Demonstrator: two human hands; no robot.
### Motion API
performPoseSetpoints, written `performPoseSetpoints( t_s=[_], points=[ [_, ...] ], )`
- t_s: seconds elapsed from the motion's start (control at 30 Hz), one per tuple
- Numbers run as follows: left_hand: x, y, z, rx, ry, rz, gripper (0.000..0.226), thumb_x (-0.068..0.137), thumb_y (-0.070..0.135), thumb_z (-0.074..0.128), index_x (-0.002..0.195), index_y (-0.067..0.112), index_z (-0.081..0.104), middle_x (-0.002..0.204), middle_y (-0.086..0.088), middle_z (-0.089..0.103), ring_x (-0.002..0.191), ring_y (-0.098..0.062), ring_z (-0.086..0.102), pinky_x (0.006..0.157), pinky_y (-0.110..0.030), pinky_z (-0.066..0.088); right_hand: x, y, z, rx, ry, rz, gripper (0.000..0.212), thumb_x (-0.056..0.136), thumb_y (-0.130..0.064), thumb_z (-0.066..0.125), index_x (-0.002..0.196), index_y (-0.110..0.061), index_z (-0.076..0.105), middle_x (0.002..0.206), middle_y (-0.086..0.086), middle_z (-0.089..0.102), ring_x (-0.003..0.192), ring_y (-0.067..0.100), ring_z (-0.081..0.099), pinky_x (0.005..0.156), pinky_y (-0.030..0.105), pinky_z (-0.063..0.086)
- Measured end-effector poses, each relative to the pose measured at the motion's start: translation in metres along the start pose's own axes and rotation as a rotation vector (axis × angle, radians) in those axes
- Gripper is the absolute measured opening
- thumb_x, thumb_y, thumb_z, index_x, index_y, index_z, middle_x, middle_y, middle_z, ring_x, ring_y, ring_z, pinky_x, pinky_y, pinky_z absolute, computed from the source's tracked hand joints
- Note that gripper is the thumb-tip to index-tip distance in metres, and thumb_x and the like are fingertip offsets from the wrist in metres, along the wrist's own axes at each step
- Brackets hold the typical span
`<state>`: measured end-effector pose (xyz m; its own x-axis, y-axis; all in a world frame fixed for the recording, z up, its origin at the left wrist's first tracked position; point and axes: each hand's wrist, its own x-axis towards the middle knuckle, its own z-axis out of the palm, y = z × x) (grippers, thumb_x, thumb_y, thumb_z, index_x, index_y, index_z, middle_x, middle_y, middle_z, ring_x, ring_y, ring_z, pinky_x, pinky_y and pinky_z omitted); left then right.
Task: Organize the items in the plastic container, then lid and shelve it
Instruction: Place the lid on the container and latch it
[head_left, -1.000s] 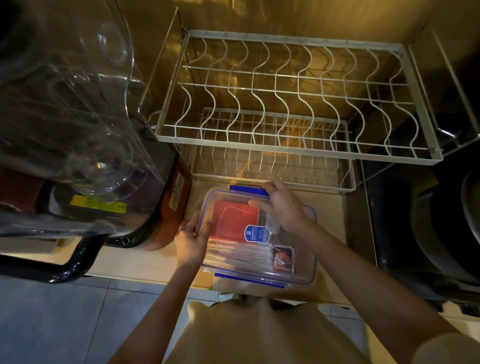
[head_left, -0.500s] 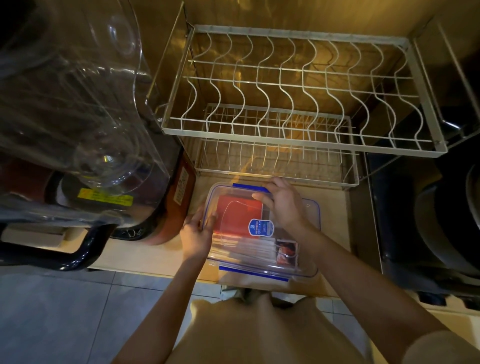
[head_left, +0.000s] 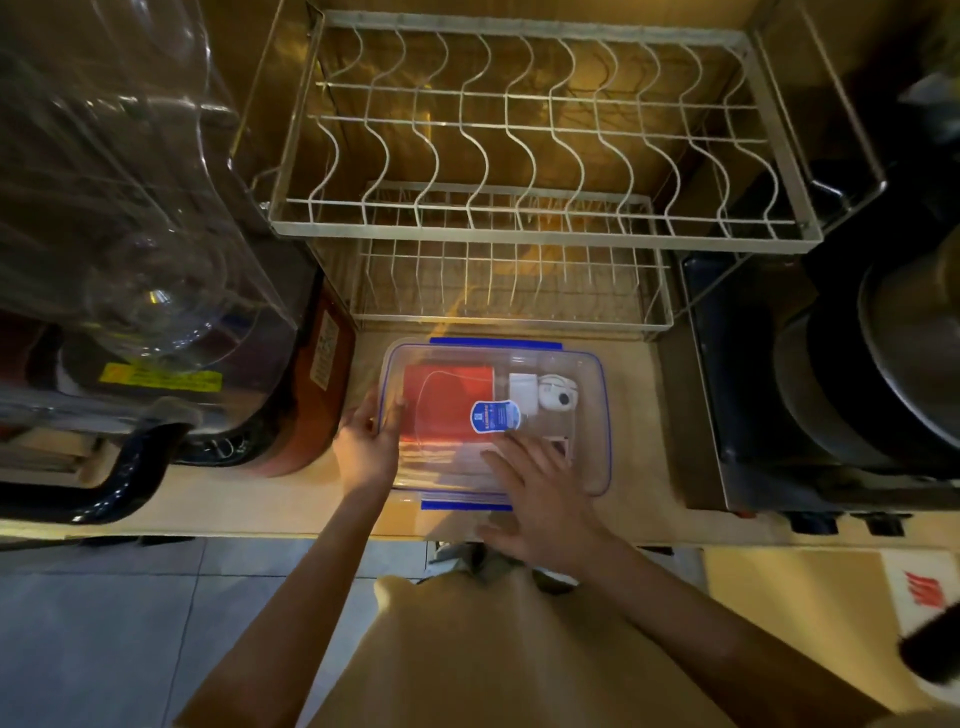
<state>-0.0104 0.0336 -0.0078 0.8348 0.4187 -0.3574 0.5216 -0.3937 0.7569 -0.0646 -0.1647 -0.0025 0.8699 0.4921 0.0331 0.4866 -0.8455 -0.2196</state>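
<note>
Left hand (head_left: 366, 447) grips the container (head_left: 496, 421) side, right hand (head_left: 540, 493) flat, released, on its lid (head_left: 587, 457) — an unlatched blue clip (head_left: 466, 505) could pop.

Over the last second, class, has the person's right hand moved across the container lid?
Yes. The right hand has slid from the lid's far edge beside the wire rack back to the near edge of the plastic container, towards the person.

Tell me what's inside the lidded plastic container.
Through the clear lid: a red flat item, a white plug and a white round gadget. The right hand covers the near contents.
</note>
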Motion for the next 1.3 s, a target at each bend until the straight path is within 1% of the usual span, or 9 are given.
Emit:
performPoseSetpoints(
  t_s=[0.13, 0.23, 0.4, 0.6, 0.8, 0.87, 1.0, 1.2, 1.3],
  points=[
    [0.004, -0.006, 0.001, 0.01, -0.012, 0.014, 0.052, 0.087, 0.043, 0.055, 0.131, 0.015, 0.051, 0.124, -0.02, 0.06, 0.114, -0.031, 0.058, 0.093, -0.036, 0.046, -0.009, 0.0, 0.023, -0.22, -0.076, -0.021, 0.093, 0.057, -0.049, 0.079, 0.132, -0.012, 0.04, 0.138, 0.011, 0.052, 0.131, 0.026, 0.031, 0.109, 0.042, 0.021],
    [0.005, -0.006, 0.002, 0.034, 0.001, 0.031, 0.053, 0.087, 0.043, 0.054, 0.132, 0.015, 0.05, 0.125, -0.02, 0.06, 0.115, -0.032, 0.058, 0.093, -0.036, 0.047, -0.006, -0.001, 0.033, -0.282, -0.005, 0.008, 0.083, 0.063, -0.036, 0.08, 0.131, -0.013, 0.038, 0.138, 0.011, 0.039, 0.13, 0.026, 0.032, 0.107, 0.042, 0.023],
    [0.006, -0.01, 0.004, 0.031, 0.003, 0.048, 0.054, 0.087, 0.045, 0.053, 0.133, 0.016, 0.049, 0.123, -0.02, 0.06, 0.11, -0.033, 0.06, 0.089, -0.038, 0.05, -0.011, 0.006, 0.031, -0.194, 0.05, -0.068, 0.082, 0.062, -0.036, 0.08, 0.13, -0.013, 0.04, 0.136, 0.014, 0.055, 0.131, 0.027, 0.031, 0.112, 0.043, 0.02],
    [0.006, -0.01, 0.006, 0.055, 0.001, 0.054, 0.052, 0.089, 0.044, 0.05, 0.133, 0.016, 0.048, 0.122, -0.022, 0.059, 0.109, -0.035, 0.06, 0.086, -0.036, 0.048, -0.013, 0.019, 0.026, -0.109, 0.03, -0.15, 0.056, 0.085, -0.045, 0.046, 0.133, -0.016, 0.038, 0.138, 0.015, 0.053, 0.131, 0.03, 0.047, 0.107, 0.046, 0.038],
    [0.008, -0.012, 0.006, 0.062, -0.005, 0.051, 0.051, 0.09, 0.041, 0.051, 0.134, 0.016, 0.047, 0.121, -0.023, 0.06, 0.111, -0.036, 0.057, 0.091, -0.04, 0.047, -0.013, 0.021, 0.031, -0.061, 0.085, -0.177, 0.045, 0.1, -0.041, 0.018, 0.132, -0.017, 0.041, 0.135, 0.016, 0.056, 0.132, 0.025, 0.032, 0.117, 0.037, 0.009],
    [0.007, -0.013, 0.006, 0.05, -0.01, 0.05, 0.053, 0.089, 0.044, 0.05, 0.134, 0.016, 0.047, 0.122, -0.021, 0.06, 0.112, -0.034, 0.058, 0.093, -0.041, 0.048, -0.013, 0.02, 0.03, 0.008, 0.122, -0.17, 0.044, 0.1, -0.04, 0.019, 0.131, -0.018, 0.042, 0.133, 0.016, 0.058, 0.131, 0.024, 0.034, 0.117, 0.035, 0.011],
    [0.008, -0.012, 0.006, 0.043, 0.001, 0.052, 0.053, 0.088, 0.045, 0.051, 0.134, 0.018, 0.048, 0.122, -0.019, 0.061, 0.112, -0.033, 0.059, 0.093, -0.04, 0.048, -0.012, 0.023, 0.028, 0.153, 0.167, -0.163, 0.04, 0.098, -0.042, 0.028, 0.128, -0.02, 0.045, 0.13, 0.016, 0.06, 0.129, 0.023, 0.039, 0.106, 0.042, 0.041],
    [0.005, -0.01, 0.004, 0.019, 0.003, 0.053, 0.053, 0.088, 0.046, 0.052, 0.133, 0.019, 0.049, 0.126, -0.017, 0.06, 0.116, -0.03, 0.057, 0.094, -0.038, 0.046, -0.008, 0.018, 0.006, 0.546, -0.001, 0.076, 0.052, 0.096, -0.048, 0.03, 0.124, -0.016, 0.059, 0.137, 0.006, 0.056, 0.131, 0.012, 0.041, 0.111, 0.035, 0.034],
    [0.001, -0.007, 0.003, -0.069, -0.014, 0.024, 0.05, 0.089, 0.043, 0.052, 0.131, 0.014, 0.05, 0.128, -0.016, 0.059, 0.12, -0.031, 0.055, 0.096, -0.038, 0.044, -0.006, 0.023, -0.01, 0.583, 0.137, 0.316, 0.032, 0.097, -0.027, 0.039, 0.122, -0.017, 0.058, 0.126, 0.003, 0.061, 0.121, 0.012, 0.048, 0.105, 0.036, 0.041]
  ],
)
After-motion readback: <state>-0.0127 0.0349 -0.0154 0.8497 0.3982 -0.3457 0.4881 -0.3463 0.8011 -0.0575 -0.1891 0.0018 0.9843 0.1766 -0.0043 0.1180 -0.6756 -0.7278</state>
